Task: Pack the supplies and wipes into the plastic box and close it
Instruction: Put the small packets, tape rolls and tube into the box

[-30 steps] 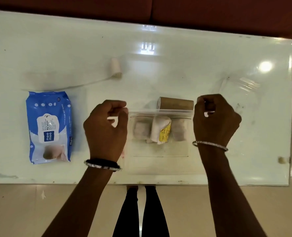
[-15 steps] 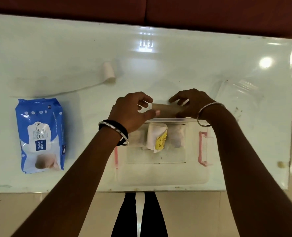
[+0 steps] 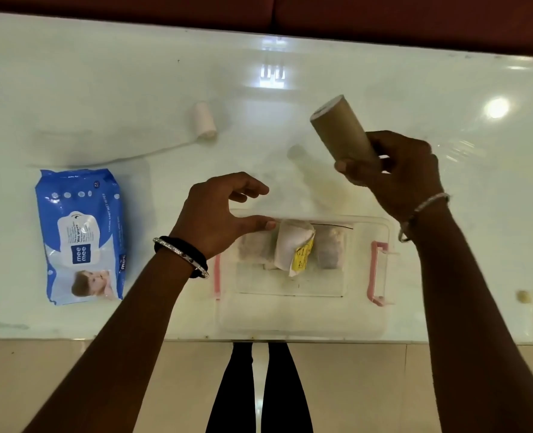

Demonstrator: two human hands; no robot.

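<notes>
A clear plastic box (image 3: 302, 323) with pink side latches (image 3: 376, 273) sits at the table's near edge. Inside it lie pale bandage rolls (image 3: 254, 248) and a white packet with a yellow label (image 3: 294, 246). My right hand (image 3: 396, 173) holds a brown cardboard-coloured roll (image 3: 341, 129) tilted in the air beyond the box. Over the box's far left corner hovers my left hand (image 3: 218, 217), fingers apart, holding nothing. A blue pack of wet wipes (image 3: 79, 235) lies flat on the left. A partly unrolled white bandage (image 3: 204, 121) rests further back.
The clear lid (image 3: 465, 151) lies on the glossy white table (image 3: 102, 89) to the right, behind my right hand. A small pale blob (image 3: 523, 295) sits near the table's right edge. My legs show below the near edge.
Both hands let go of the box and reached for the brown roll behind it. My right hand has lifted the roll up and to the right; my left hand has released it.
</notes>
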